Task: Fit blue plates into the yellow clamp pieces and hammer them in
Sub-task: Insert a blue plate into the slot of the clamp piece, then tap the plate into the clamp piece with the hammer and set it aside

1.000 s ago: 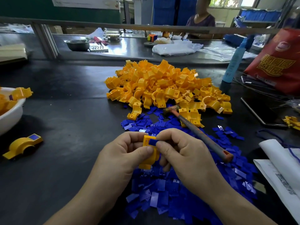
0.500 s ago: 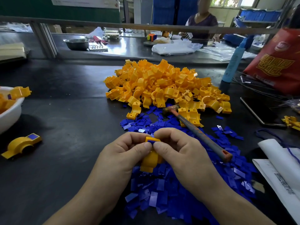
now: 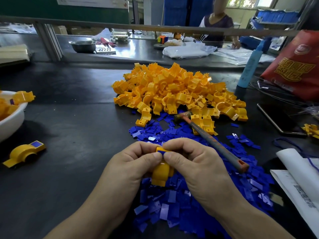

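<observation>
In the last second you have tipped the curved yellow plastic clamp piece (image 3: 161,175) so its top flange faces you. The small flat blue plastic plate (image 3: 161,151) now lies in that flange's slot, with only a strip showing between your thumbs. Your left hand (image 3: 131,168) grips the clamp's left side, and your right hand (image 3: 195,169) pinches the plate end from the right. The plate looks hand-seated. The grey-handled hammer (image 3: 215,142) lies untouched just beyond your right knuckles, so tapping likely comes next.
</observation>
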{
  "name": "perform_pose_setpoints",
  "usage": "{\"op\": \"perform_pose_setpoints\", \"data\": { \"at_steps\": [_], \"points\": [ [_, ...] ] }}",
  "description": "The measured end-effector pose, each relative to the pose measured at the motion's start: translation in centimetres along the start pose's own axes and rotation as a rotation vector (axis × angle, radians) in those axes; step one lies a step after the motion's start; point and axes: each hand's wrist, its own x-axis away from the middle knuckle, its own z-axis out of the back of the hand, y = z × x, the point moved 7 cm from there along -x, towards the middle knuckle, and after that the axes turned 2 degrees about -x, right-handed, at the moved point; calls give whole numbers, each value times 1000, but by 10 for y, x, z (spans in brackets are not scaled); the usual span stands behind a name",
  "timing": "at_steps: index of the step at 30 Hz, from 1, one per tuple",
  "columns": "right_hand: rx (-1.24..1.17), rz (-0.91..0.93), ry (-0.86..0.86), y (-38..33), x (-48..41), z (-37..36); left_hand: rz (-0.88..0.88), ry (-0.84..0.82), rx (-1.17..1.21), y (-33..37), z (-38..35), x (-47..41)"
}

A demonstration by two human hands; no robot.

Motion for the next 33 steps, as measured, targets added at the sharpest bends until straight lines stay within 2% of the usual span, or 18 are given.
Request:
{"op": "perform_pose_setpoints", "data": {
  "at_steps": [6, 8, 11, 13, 15, 16, 21, 23, 25, 27, 30, 33],
  "points": [
    [157, 49, 4, -4, -1, -1, -25, 2, -92, 10, 2, 2],
    [463, 121, 55, -9, -2, 8, -51, 95, -141, 17, 16, -2],
    [1000, 210, 247, -16, -5, 43, -55, 355, -305, 20, 59, -9],
    [1284, 39, 326, -7, -9, 75, -39, 471, -425, 16, 82, -16],
    [1470, -233, 273, 13, -12, 100, -44, 522, -528, 13, 93, -23],
    [1490, -313, 228, 22, -13, 105, -60, 531, -627, 13, 95, -25],
    [1417, -284, 194, 31, -16, 103, -68, 493, -1081, 18, 94, -28],
    [1447, -215, 219, 24, -16, 100, 5, 457, -1190, 17, 97, -27],
    [1378, -153, 240, 17, -14, 98, 80, 444, -1274, 17, 99, -25],
    [1112, -149, 240, 10, -12, 97, 95, 425, -1367, 17, 96, -23],
    [557, -131, 201, -7, -8, 79, 36, 412, -1443, 19, 89, -21],
    [224, -295, -25, -5, -1, 41, 19, 429, -1440, 21, 90, -20]
  ]
}}
